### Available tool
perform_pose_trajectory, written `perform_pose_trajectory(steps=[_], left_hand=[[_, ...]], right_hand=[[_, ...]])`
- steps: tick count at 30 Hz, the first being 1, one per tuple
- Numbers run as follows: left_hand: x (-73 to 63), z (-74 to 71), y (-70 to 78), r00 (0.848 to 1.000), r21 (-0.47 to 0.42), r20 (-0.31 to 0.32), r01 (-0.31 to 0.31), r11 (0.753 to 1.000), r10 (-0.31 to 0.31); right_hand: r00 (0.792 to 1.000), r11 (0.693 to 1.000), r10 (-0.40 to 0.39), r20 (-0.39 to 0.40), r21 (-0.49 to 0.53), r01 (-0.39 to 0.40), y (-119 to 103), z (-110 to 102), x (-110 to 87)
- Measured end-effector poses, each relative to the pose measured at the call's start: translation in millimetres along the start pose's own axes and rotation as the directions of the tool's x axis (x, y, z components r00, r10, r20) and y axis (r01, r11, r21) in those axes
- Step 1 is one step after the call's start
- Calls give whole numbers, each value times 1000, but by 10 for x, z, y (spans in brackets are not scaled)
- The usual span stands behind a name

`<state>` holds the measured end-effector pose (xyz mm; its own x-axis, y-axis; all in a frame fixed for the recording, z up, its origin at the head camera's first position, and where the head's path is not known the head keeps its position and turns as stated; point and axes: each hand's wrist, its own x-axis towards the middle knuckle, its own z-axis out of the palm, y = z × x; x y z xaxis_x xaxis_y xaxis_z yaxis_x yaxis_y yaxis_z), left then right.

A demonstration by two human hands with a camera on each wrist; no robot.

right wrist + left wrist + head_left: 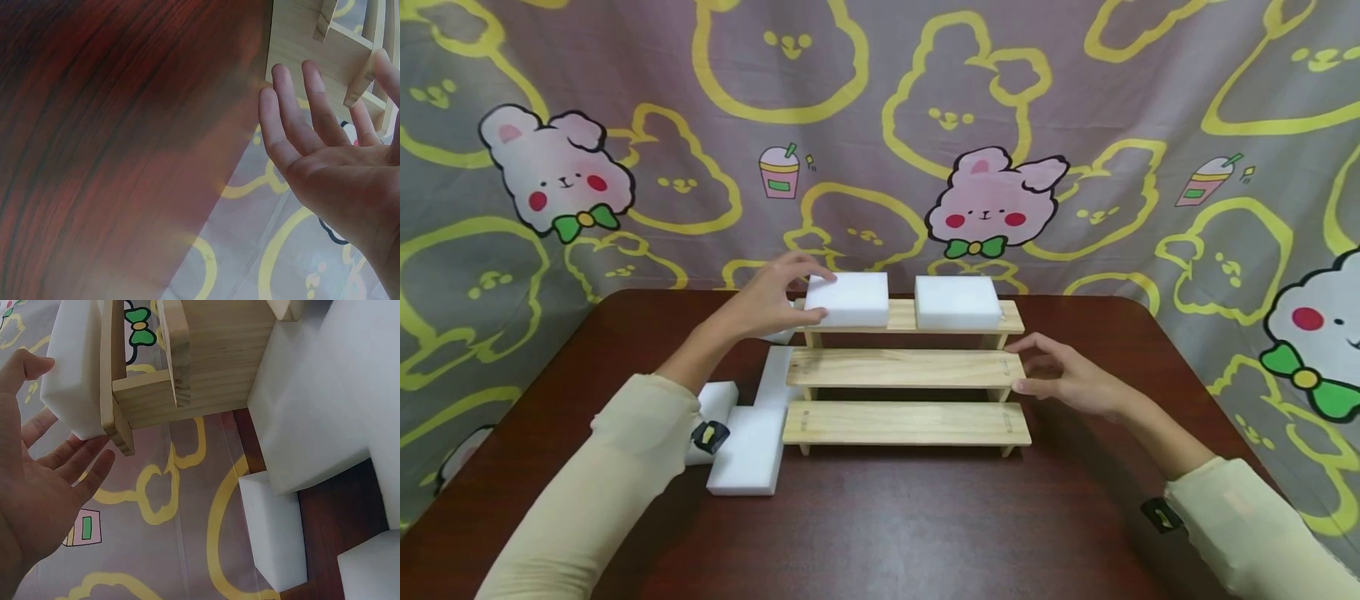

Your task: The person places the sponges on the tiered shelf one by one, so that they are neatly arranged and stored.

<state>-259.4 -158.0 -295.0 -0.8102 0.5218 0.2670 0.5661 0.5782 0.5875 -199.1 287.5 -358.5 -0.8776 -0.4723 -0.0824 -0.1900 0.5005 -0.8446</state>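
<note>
In the head view, my left hand (pixel 767 296) grips the left end of a white foam block (pixel 847 300) on the top tier of a three-tier wooden stand (pixel 906 367). Its thumb is at the near side and its fingers are at the far side. A second foam block (pixel 957 302) lies flat to the right on the same tier. My right hand (pixel 1071 379) holds the right end of the middle tier between thumb and index finger. Its other fingers (pixel 322 106) are spread below the board in the right wrist view.
Several more white foam blocks (pixel 745 450) lie on the dark wood table (pixel 895 533), left of the stand. One of them (pixel 272 531) shows near the table edge in the left wrist view. A patterned curtain (pixel 865 150) hangs behind the table.
</note>
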Motion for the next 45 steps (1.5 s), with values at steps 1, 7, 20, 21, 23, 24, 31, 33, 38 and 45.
perform_pose_trajectory(steps=[1, 7, 20, 21, 23, 24, 31, 33, 38, 45], left_hand=[[5, 4, -2, 1000, 2, 1, -1, 1000, 1], [29, 17, 11, 1000, 3, 7, -15, 1000, 15], [67, 60, -18, 996, 8, 18, -85, 996, 85], [69, 61, -24, 996, 7, 20, -85, 996, 85], [69, 61, -24, 996, 8, 22, -88, 996, 88], [70, 60, -22, 996, 9, 24, -90, 996, 89], [71, 62, -20, 997, 11, 33, -73, 997, 72], [70, 61, -13, 997, 10, 37, -71, 997, 70], [75, 59, -13, 997, 13, 43, -66, 998, 65], [65, 40, -10, 998, -7, 56, -34, 999, 34]], right_hand=[[1000, 1000, 2, 0, -2, -2, -1, 1, 0], [1000, 1000, 15, 1, -9, -15, -10, 2, 2], [1000, 1000, 5, -2, -13, -5, -12, 22, 6], [1000, 1000, 3, -2, -12, -3, -11, 21, 5], [1000, 1000, 0, -3, -10, 0, -13, 20, 3], [1000, 1000, 3, -5, -6, -4, -14, 19, 3], [1000, 1000, -1, -4, -14, 0, -2, 15, -2], [1000, 1000, 1, -4, -12, -1, 2, 11, 2], [1000, 1000, -10, 1, -13, 10, 19, 5, 11], [1000, 1000, -10, 1, -12, 10, 14, 8, 7]])
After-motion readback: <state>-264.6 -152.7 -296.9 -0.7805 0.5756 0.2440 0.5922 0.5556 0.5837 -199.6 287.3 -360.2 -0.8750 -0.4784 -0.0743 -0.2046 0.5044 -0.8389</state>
